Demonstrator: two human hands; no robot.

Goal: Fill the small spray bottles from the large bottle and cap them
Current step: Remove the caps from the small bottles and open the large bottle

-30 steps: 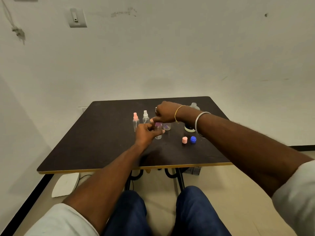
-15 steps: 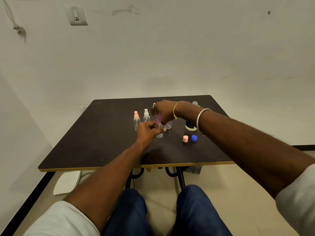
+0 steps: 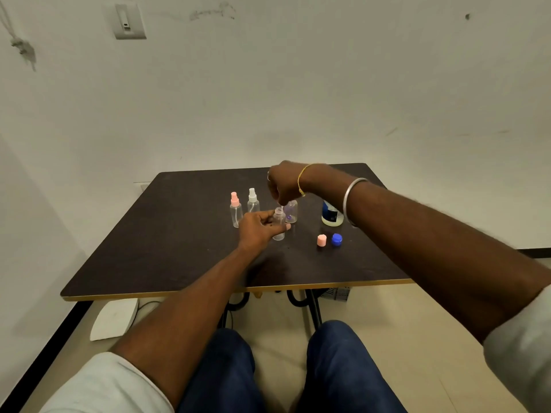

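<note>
My left hand grips a small clear bottle standing upright on the dark table, its neck uncovered. My right hand is raised just above it, pinching the spray top, whose thin tube hangs down to the bottle's mouth. The top itself is hidden inside the fingers. Behind stands another small clear bottle. To the left stand a pink-topped spray bottle and a white-topped one. The large bottle is partly hidden behind my right wrist.
A pink cap and a blue cap lie on the table to the right of the bottles. The table's front edge runs close above my knees. A white flat object lies on the floor at the left.
My right hand has lifted the spray top up out of the bottle that my left hand steadies; its tube now hangs at the open mouth.
</note>
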